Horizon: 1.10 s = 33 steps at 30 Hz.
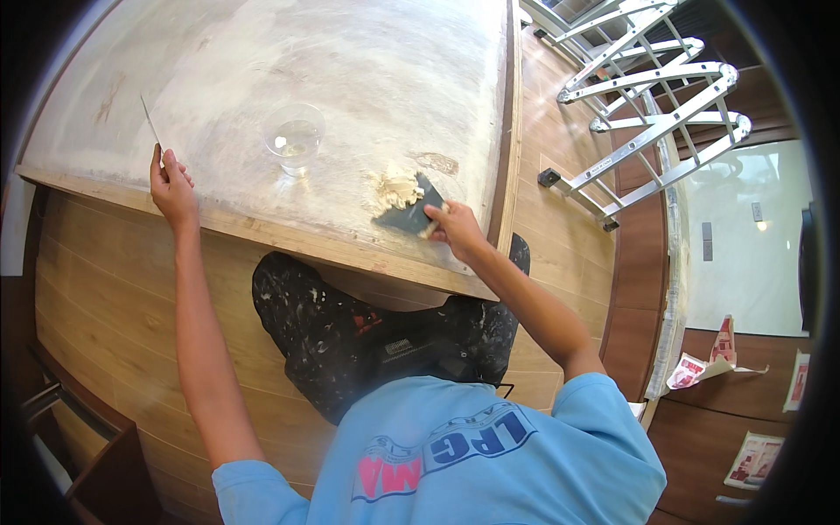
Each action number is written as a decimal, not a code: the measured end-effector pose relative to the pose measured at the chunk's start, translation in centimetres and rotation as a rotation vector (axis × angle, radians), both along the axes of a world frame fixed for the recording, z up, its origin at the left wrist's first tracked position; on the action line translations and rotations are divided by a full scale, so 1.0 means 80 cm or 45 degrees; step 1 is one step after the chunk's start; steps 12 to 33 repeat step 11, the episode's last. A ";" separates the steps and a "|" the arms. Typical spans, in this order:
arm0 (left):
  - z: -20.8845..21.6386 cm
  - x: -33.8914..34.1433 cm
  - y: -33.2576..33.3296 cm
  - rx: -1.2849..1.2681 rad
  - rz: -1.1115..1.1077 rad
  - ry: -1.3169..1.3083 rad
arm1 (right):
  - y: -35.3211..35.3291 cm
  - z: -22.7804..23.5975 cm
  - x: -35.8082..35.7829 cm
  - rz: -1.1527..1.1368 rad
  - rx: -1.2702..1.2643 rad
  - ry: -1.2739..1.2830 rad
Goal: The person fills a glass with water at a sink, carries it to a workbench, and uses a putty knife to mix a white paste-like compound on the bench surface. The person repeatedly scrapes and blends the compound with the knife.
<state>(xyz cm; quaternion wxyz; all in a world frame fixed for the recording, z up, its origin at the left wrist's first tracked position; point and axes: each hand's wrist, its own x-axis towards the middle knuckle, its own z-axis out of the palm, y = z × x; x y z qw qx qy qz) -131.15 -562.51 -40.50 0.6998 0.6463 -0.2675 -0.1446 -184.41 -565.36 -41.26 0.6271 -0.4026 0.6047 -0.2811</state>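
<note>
My right hand [459, 230] grips a wide, dark-bladed putty knife [409, 218] near the close right corner of a whitish, smeared tabletop [385, 79]. The blade lies low over the surface, against a lump of beige putty [396, 192]. Raised by the tabletop's front edge at the left, my left hand [177, 188] is closed around a thin flat scraper [150, 121], seen nearly edge-on and pointing up and away. Its handle is hidden in my fingers. Between the two hands stands a clear plastic cup [296, 138], apart from both.
A folded metal ladder [652, 171] lies on the wooden floor [569, 210] to the right of the table. Raised wooden edging [510, 114] runs along the tabletop's right side. Torn printed paper [691, 371] hangs by the brown panels at far right. My knees are under the front edge.
</note>
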 end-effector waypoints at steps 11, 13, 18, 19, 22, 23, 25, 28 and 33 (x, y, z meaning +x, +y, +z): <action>-0.015 0.015 -0.006 0.054 0.089 0.040 | -0.116 0.138 0.098 0.936 -1.005 1.137; -0.015 0.015 -0.006 0.054 0.089 0.040 | -0.116 0.138 0.098 0.936 -1.005 1.137; -0.015 0.015 -0.006 0.054 0.089 0.040 | -0.116 0.138 0.098 0.936 -1.005 1.137; -0.015 0.015 -0.006 0.054 0.089 0.040 | -0.116 0.138 0.098 0.936 -1.005 1.137; -0.015 0.015 -0.006 0.054 0.089 0.040 | -0.116 0.138 0.098 0.936 -1.005 1.137; -0.015 0.015 -0.006 0.054 0.089 0.040 | -0.116 0.138 0.098 0.936 -1.005 1.137; -0.015 0.015 -0.006 0.054 0.089 0.040 | -0.116 0.138 0.098 0.936 -1.005 1.137; -0.015 0.015 -0.006 0.054 0.089 0.040 | -0.116 0.138 0.098 0.936 -1.005 1.137; -0.015 0.015 -0.006 0.054 0.089 0.040 | -0.116 0.138 0.098 0.936 -1.005 1.137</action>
